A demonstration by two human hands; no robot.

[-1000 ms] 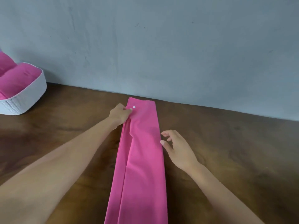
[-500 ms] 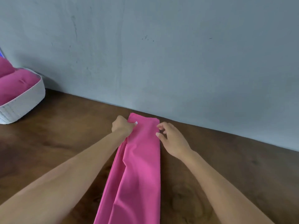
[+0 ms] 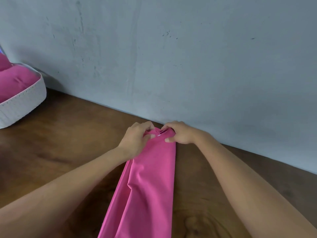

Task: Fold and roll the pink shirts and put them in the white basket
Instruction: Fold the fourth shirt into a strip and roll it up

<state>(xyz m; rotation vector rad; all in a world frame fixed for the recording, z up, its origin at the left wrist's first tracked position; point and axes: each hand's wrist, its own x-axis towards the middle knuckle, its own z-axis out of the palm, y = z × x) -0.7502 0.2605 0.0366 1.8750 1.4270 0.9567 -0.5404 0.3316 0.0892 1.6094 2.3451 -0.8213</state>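
Gripping the far end of the long, folded strip of bright pink shirt fabric [image 3: 151, 182], both hands are now meeting at its top edge, where a second ago the right hand was lying open beside the strip halfway down. The left hand [image 3: 137, 140] is pinching the far left corner, and the right hand [image 3: 180, 133] is curling its fingers over the far right corner with its thumb pressing the cloth; between them the end is bunching up into the first small turn. By my reading, the folding is finished and the rolling is just beginning, from the far end toward the near edge.

In the head view, the strip is lying on the dark brown wooden table [image 3: 68, 143], running from the near edge out to just short of the grey-blue painted wall [image 3: 188, 57]. That far end is sitting close to the wall, so there is little room beyond the hands; the roll will need to be coming nearward. Bare wood is lying open left and right of the strip. The white woven basket [image 3: 22, 105], already holding pink rolled cloth, is standing well apart at the far left.
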